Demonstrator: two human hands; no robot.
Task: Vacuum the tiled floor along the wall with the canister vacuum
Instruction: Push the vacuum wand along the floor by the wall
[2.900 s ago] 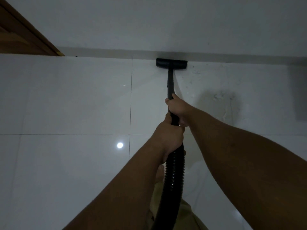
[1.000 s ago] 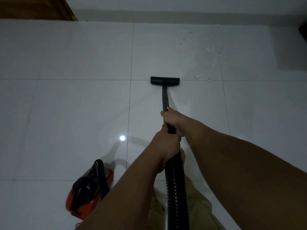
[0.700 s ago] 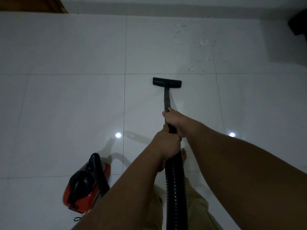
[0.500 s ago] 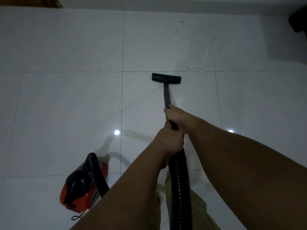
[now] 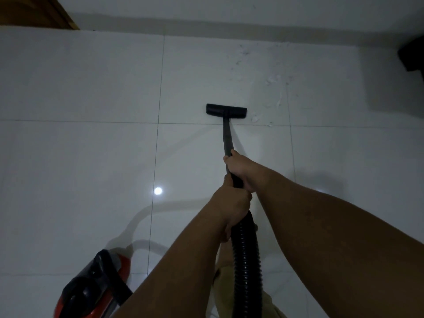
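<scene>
Both hands hold the vacuum's black wand (image 5: pixel 227 138). My right hand (image 5: pixel 241 167) grips it higher up, and my left hand (image 5: pixel 231 207) grips just below, where the ribbed black hose (image 5: pixel 246 260) begins. The flat black floor nozzle (image 5: pixel 226 110) lies on the white tiled floor (image 5: pixel 91 157), just past a grout line and about one tile short of the wall (image 5: pixel 229 10). White debris specks (image 5: pixel 273 81) are scattered to the right of and beyond the nozzle. The red and black canister (image 5: pixel 94 288) sits at the lower left.
A wooden door frame (image 5: pixel 34 12) stands at the top left corner. A dark object (image 5: pixel 413 56) sits at the right edge near the wall. A ceiling light reflects on the tile (image 5: pixel 158 190). My trouser leg (image 5: pixel 227 278) shows beneath the hose.
After being pulled back from the wall, the nozzle has slid forward across the grout line toward the wall. Both hands keep the same grip. The view has tilted up slightly.
</scene>
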